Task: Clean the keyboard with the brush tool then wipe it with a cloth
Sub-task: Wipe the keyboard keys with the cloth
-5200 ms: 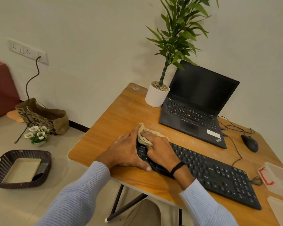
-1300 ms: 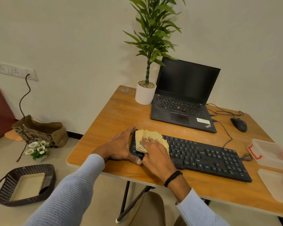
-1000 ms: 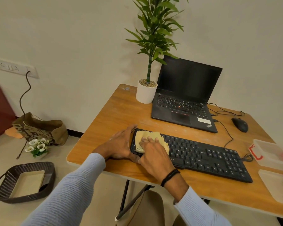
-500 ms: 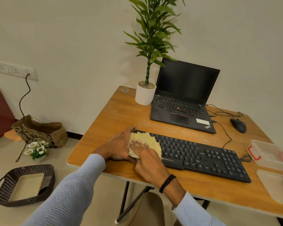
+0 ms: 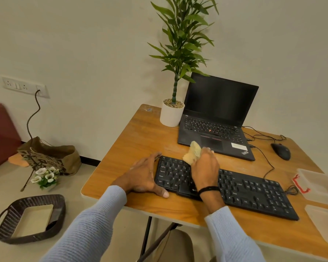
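Observation:
A black wired keyboard (image 5: 250, 191) lies along the front of the wooden table (image 5: 140, 140). My left hand (image 5: 143, 176) rests flat against the keyboard's left end, thumb along its front edge. My right hand (image 5: 204, 169) grips a bunched yellow cloth (image 5: 192, 153), raised over the keyboard's upper left keys near the back edge. The cloth looks lifted off the keys. No brush tool is in view.
An open black laptop (image 5: 216, 118) and a white potted plant (image 5: 171, 114) stand behind the keyboard. A black mouse (image 5: 280, 151) with cables lies at the right. Clear plastic containers (image 5: 318, 186) sit at the right edge. A wicker basket (image 5: 29, 218) and paper bag (image 5: 49, 156) are on the floor.
My right hand has bunched up the cloth and lifted it from the keyboard's left end toward the back edge. My left hand has stayed at the keyboard's left end.

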